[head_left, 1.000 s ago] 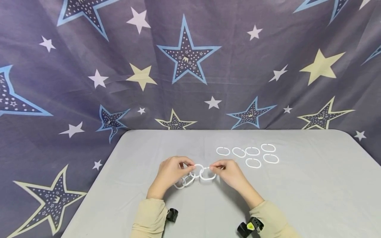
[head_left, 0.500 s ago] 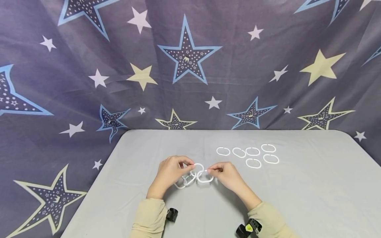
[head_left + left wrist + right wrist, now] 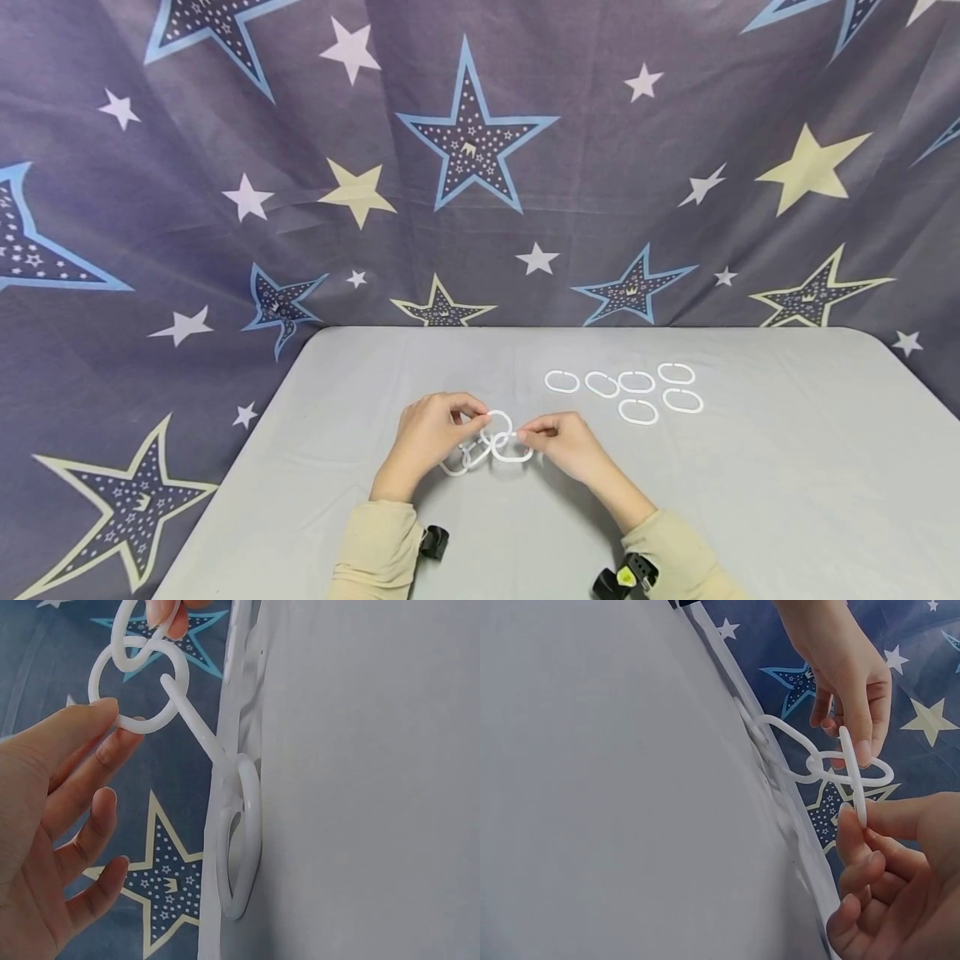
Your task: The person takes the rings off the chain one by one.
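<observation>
My left hand (image 3: 431, 433) pinches a white plastic chain link (image 3: 184, 671) between thumb and forefinger, the other fingers loosely bent. Through it passes a second white link (image 3: 513, 459), which my right hand (image 3: 566, 443) pinches by its right end. In the right wrist view this second link (image 3: 853, 769) stands nearly edge-on across the first. From the left-hand link hang more joined links (image 3: 250, 847), trailing down to the left beneath my left hand. In the head view, the left fingers partly hide the lowest one (image 3: 453, 474).
Several loose white links (image 3: 638, 422) lie apart from the chain, at the back right of the grey-covered table (image 3: 750, 500). A dark curtain (image 3: 570, 208) with stars hangs behind the table's back edge. Black wrist cameras (image 3: 433, 542) sit on both sleeves.
My right hand has moved slightly left and down, bringing its link closer to the left hand and farther through the held link. The left hand has stayed nearly still.
</observation>
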Motion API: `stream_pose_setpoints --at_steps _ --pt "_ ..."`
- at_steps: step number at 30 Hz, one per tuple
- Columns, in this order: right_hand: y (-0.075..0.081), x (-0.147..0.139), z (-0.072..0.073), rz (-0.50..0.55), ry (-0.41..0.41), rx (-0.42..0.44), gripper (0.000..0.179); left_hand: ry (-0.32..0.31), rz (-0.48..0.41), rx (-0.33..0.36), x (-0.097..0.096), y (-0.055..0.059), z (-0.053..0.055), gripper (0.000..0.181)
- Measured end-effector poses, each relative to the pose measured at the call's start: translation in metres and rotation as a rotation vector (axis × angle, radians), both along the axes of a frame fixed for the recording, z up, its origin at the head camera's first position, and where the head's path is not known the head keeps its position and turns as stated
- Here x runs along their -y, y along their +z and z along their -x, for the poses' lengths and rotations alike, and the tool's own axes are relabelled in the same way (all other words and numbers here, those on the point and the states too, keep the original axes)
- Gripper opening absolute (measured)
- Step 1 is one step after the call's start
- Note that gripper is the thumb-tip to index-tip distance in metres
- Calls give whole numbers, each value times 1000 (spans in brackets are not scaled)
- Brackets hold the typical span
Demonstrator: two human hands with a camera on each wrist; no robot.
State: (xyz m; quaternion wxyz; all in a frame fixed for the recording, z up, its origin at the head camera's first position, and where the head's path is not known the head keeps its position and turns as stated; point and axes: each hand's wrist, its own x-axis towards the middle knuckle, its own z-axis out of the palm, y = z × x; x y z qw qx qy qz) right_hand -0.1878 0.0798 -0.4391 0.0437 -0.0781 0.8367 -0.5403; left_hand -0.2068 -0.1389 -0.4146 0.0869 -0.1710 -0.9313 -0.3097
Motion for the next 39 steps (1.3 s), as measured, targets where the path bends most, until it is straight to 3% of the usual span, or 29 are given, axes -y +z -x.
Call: stream_pose_setpoints --at_steps 8,22,39 --pt "2 0 -1 42 50 -3 18 -18 -4 14 1 0 0 6" --pt "2 -9 5 21 36 26 16 20 -6 14 4 0 1 6" --pt "16 -62 20 -68 -86 -31 17 22 -1 37 5 1 0 4"
